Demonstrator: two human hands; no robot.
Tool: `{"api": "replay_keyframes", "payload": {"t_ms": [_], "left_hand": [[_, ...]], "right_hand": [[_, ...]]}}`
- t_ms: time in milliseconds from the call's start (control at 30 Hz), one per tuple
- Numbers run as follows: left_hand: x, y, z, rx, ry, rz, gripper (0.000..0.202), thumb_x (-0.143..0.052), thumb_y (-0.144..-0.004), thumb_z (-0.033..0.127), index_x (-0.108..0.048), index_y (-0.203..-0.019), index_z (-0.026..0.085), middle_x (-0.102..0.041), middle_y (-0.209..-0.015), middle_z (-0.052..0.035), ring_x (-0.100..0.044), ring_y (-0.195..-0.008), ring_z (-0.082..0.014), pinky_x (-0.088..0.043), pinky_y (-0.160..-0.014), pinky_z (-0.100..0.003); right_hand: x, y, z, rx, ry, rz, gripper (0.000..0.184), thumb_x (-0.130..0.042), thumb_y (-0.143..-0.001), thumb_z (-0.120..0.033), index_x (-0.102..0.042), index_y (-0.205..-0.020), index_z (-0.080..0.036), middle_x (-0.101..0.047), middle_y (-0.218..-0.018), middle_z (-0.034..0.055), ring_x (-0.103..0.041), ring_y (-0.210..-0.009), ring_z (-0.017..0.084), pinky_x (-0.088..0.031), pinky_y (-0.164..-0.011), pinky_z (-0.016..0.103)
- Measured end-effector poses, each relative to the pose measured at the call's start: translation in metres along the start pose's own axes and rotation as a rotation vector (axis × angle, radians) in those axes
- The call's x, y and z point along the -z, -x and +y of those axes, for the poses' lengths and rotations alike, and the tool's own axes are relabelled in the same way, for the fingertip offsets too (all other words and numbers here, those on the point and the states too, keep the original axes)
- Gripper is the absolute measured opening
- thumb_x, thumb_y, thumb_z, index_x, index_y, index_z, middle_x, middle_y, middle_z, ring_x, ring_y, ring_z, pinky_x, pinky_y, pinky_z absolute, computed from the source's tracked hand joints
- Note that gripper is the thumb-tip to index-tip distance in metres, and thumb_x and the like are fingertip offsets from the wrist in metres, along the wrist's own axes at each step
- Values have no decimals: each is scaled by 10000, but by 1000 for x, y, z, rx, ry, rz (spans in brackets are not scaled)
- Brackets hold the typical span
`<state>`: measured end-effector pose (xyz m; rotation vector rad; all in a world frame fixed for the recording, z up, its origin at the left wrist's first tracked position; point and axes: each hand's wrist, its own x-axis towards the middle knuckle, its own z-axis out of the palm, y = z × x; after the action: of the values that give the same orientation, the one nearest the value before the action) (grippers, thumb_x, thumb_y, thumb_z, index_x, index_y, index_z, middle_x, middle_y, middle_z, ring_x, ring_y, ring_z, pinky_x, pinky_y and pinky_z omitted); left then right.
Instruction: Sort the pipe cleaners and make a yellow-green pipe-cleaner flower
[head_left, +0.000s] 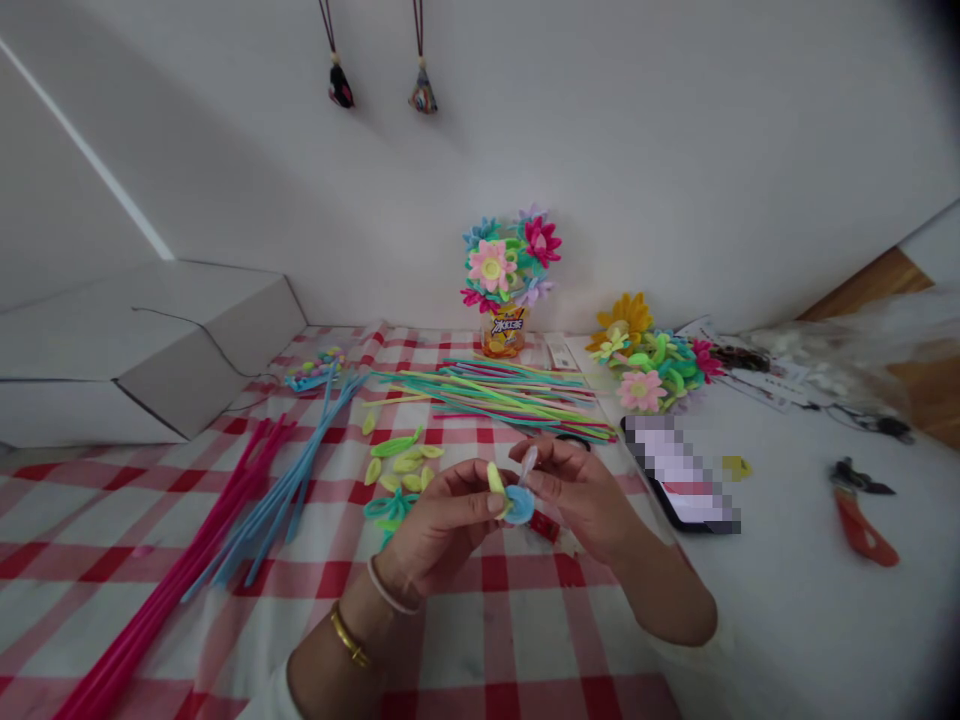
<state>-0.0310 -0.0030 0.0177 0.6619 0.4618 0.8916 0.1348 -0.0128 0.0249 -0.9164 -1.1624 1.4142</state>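
Observation:
My left hand (442, 525) is closed around a small blue pipe-cleaner coil (520, 505) with a yellow loop petal (495, 478) held against it. My right hand (581, 490) pinches a pale lilac petal (527, 465) just above the coil, fingers closed on it. Both hands hover over the red-and-white checked cloth (525, 620). Loose yellow-green petals (401, 462) and a teal twisted piece (386, 510) lie just left of my left hand.
Pink stems (187, 560) and blue stems (292, 480) lie at left, mixed coloured stems (517, 395) behind. A flower-filled jar (504, 330), a flower bunch (652, 365), a phone (686, 475), red-handled pliers (859, 515) and a white box (150, 340) surround them.

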Motion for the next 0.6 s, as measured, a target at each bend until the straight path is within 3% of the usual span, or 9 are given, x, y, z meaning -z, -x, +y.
{"api": "replay_keyframes", "payload": {"t_ms": [267, 500, 600], "left_hand": [[2, -1, -2, 25, 37, 0, 125, -661, -683, 112, -656, -806, 134, -610, -744, -31, -549, -661, -109, -426, -636, -240], [3, -1, -3, 74, -8, 56, 145, -679, -684, 154, -634, -822, 158, -598, -713, -15, -543, -611, -108, -429, -571, -243], [2, -3, -2, 23, -51, 132, 158, -688, -686, 166, -627, -832, 163, -602, -723, -8, -550, -612, -104, -426, -570, -239]], "right_hand": [[-4, 3, 2, -55, 65, -17, 156, -691, -692, -324, -608, -780, -226, -611, -976, 14, -569, -729, 135, -462, -598, 255], [-2, 0, 5, -3, 52, 26, 139, -684, -686, -295, -603, -768, -218, -619, -914, 14, -574, -764, 147, -475, -689, 290], [1, -1, 2, 26, 58, 84, 98, -668, -691, -263, -603, -746, -216, -624, -848, -1, -564, -771, 139, -452, -719, 278]]}}
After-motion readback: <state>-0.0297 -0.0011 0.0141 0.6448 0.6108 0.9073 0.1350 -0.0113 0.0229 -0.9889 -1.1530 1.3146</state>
